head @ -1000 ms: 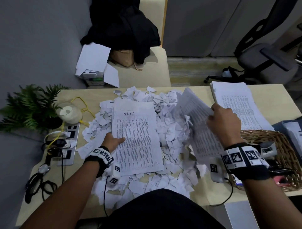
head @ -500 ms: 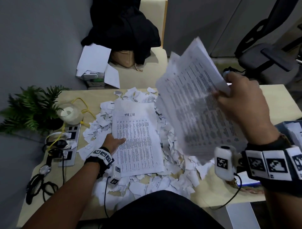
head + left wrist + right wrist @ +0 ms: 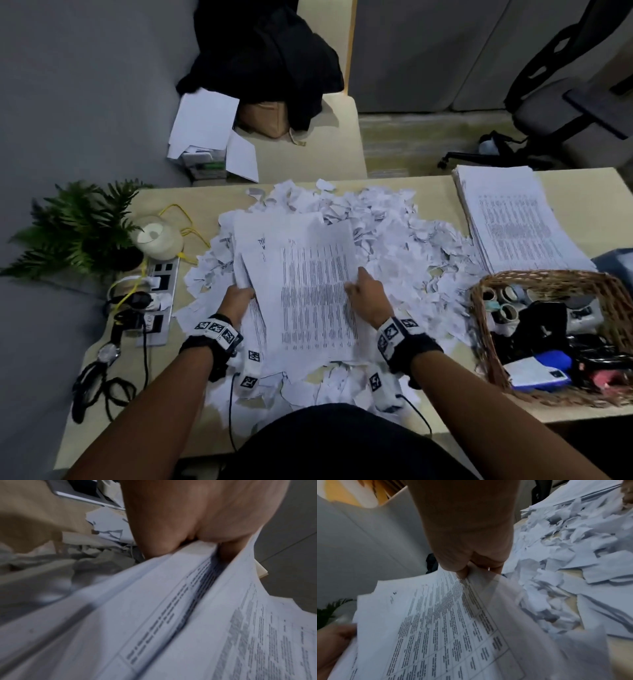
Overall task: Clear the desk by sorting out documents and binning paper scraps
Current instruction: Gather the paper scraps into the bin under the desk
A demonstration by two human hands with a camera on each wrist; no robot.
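A bundle of printed documents (image 3: pixel 308 284) lies over the heap of torn paper scraps (image 3: pixel 404 240) at the middle of the desk. My left hand (image 3: pixel 239 298) grips the bundle's left edge; the left wrist view shows fingers (image 3: pixel 171 534) curled round several sheets (image 3: pixel 171 615). My right hand (image 3: pixel 363 294) pinches the right edge of the top sheets, and the right wrist view shows its fingertips (image 3: pixel 462 572) on the printed page (image 3: pixel 436 628). A sorted document stack (image 3: pixel 513 222) lies at the desk's far right.
A wicker basket (image 3: pixel 479 308) full of odds and ends stands at the right front. A power strip (image 3: pixel 159 294), cables, a round lamp (image 3: pixel 159 236) and a fern (image 3: pixel 78 226) fill the left side. An office chair (image 3: pixel 565 102) stands beyond the desk.
My right hand brought the raised sheets down and left onto the sheet under my left hand. My left hand now grips the joined bundle's left edge.
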